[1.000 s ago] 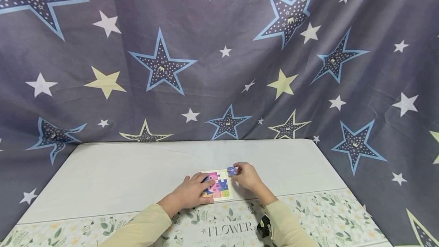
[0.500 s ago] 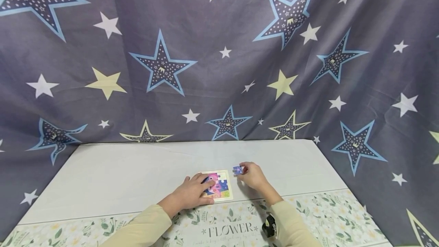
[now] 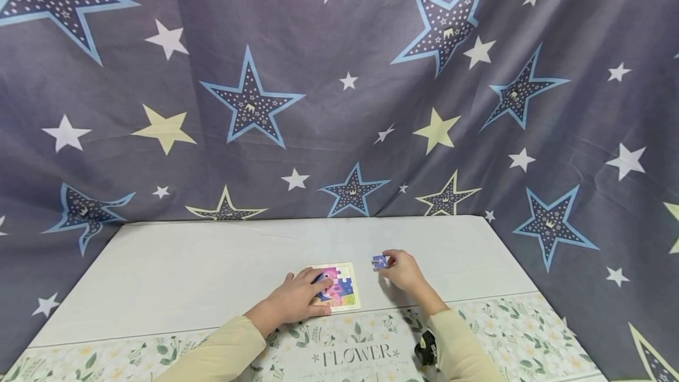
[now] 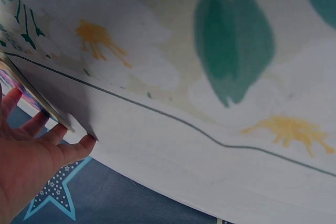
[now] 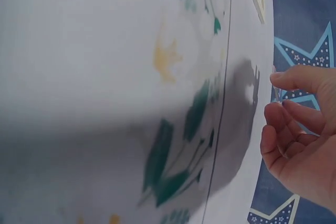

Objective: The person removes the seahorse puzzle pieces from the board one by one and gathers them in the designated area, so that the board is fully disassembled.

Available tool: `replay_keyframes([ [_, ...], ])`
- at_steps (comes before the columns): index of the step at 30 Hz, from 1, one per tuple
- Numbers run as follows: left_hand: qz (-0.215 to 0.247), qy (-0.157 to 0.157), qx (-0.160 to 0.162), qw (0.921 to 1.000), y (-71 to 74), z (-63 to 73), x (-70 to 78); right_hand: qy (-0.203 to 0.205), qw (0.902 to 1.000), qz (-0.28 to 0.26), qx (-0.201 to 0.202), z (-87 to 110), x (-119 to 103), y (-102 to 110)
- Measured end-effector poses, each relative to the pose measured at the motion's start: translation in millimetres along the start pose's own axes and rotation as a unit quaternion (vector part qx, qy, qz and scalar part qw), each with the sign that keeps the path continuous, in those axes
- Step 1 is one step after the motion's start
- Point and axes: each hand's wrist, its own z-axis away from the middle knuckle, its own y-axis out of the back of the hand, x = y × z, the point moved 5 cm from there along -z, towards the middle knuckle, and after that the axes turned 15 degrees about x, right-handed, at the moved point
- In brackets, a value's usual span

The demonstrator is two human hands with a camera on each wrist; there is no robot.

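In the head view, a small square jigsaw puzzle (image 3: 347, 286) in a pale frame lies on the white tablecloth, with a pink figure on a blue ground and a bare white spot at its upper right. My left hand (image 3: 298, 297) rests over its left part, fingers spread across the picture and thumb by the near edge; the palm hides that side. To the right, my right hand (image 3: 404, 269) pinches a purple-blue puzzle piece (image 3: 379, 262) with a star on it between thumb and fingers. The right wrist view shows this piece (image 5: 276, 90) edge-on, above the table.
The white tablecloth (image 3: 212, 270) has a flowered band (image 3: 477, 326) with the word FLOWER along the near side. A grey-blue star-patterned curtain (image 3: 329, 105) hangs behind and at both sides. A black device (image 3: 425, 348) sits at the right wrist.
My right hand has moved right with the puzzle piece, from the frame's upper right corner to a spot well clear of it. The left hand and the puzzle have stayed put.
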Motion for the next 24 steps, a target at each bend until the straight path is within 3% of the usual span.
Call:
replay_keyframes([
  [24,0.012,-0.008,-0.003,0.9999,-1.0,0.0,0.0,-0.038,0.9992,0.003,0.015,-2.4,34.0,30.7],
])
